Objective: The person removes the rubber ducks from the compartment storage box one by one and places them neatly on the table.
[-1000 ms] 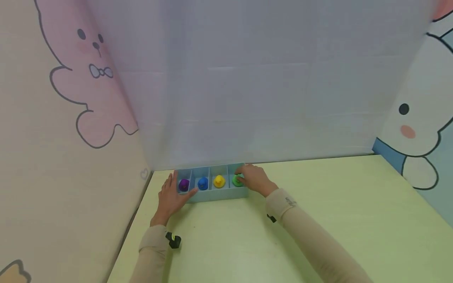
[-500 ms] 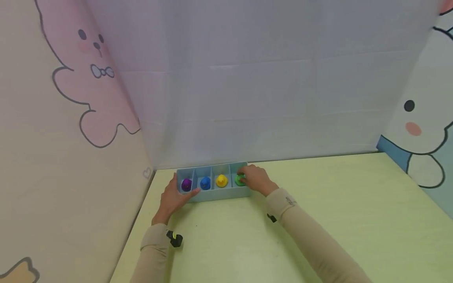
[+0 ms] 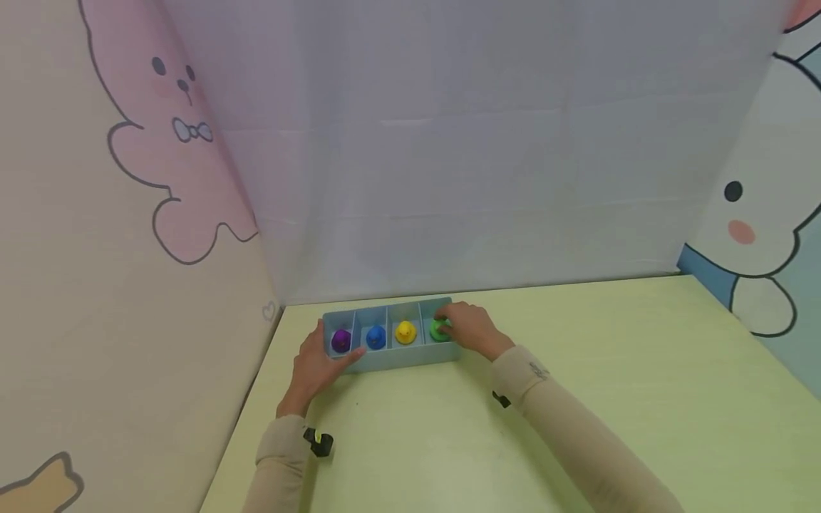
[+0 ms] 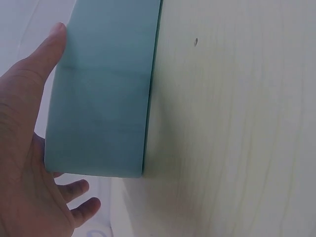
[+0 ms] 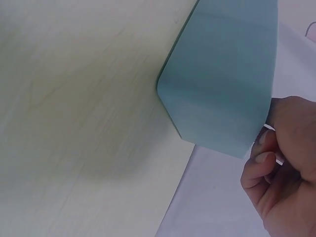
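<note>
A pale blue-green divided box stands near the back edge of the table, at the left. In its compartments, from left to right, sit a purple duck, a blue duck, a yellow rubber duck and a green duck. My left hand spans the box's left end, its thumb along the front rim and its fingers extended past the side. Bent fingers of my right hand reach over the right end and pinch the green duck, partly covering it. Both wrist views show only the box's outer walls, hiding the ducks.
The pale yellow table extends to the right and toward me. A white sheet hangs behind it, and a wall with a pink bear drawing rises close on the left.
The box has shifted slightly toward me across the table, and both hands have come along with it. The right hand stays at the green duck. The head view has shifted slightly.
</note>
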A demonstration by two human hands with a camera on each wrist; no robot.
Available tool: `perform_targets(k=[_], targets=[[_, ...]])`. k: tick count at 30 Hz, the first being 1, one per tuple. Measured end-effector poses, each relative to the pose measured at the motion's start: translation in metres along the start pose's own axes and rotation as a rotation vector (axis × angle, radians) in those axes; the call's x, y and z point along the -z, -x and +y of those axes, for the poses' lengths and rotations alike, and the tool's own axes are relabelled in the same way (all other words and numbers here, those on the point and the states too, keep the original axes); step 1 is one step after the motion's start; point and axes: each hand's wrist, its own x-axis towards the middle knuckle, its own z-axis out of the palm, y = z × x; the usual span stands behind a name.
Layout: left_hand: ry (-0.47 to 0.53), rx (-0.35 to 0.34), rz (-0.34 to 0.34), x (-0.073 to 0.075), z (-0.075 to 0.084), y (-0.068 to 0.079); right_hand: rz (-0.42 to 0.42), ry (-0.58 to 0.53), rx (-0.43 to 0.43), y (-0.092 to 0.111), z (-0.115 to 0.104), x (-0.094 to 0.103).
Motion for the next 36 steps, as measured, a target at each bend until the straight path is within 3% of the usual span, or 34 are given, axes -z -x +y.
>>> perform_targets(k=[7,16,23,36], targets=[[-0.004,-0.024,0.008,-0.002,0.005,0.010,0.044,-0.013,0.062,0.014,-0.002,0.012],[0.016,-0.039,0.010,-0.004,0.018,0.006,0.142,0.033,0.119,0.024,0.003,0.031],[0.008,0.007,-0.035,-0.006,0.014,0.007,0.184,0.006,0.133,0.035,0.009,0.043],[0.017,0.019,-0.058,-0.008,0.005,0.002,0.247,-0.013,0.094,0.047,0.030,0.061]])
